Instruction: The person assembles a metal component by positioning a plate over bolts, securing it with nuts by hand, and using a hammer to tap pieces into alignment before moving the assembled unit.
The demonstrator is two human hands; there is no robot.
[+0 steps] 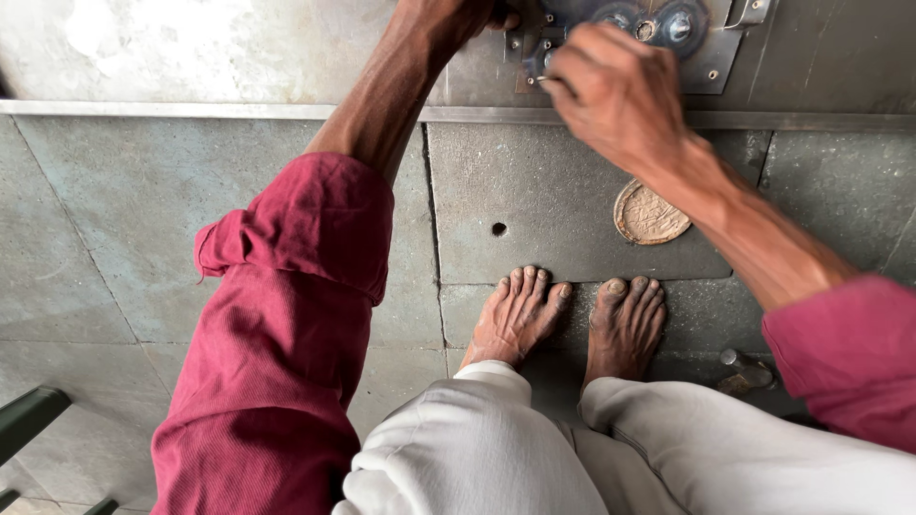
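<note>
We are looking straight down as we are working at a grey metal plate with round dark fittings and small bolts (658, 33), fixed at the top of the view. Our right hand (615, 91) is curling tight, fingers pinched on something small and thin at the plate's left edge; what exactly it is, we cannot tell. Our left hand (448, 19) is reaching up beside it, closing against the plate's corner, mostly cut off by the frame, so its grip is not clear to us. We are judging this as a fastening or adjusting step on the fittings, and the next move is calling for a steady pinch and a small, careful turn.

Below, a long metal rail (191, 108) is marking the edge between wall and grey stone floor (95, 238). Our bare feet (572, 319) are standing together on the slab, a round tan embossed disc (649, 215) lying just ahead, a small hole (499, 229) near it. Open floor is spreading left; a dark green bar (29, 420) is sitting at the far lower left.
</note>
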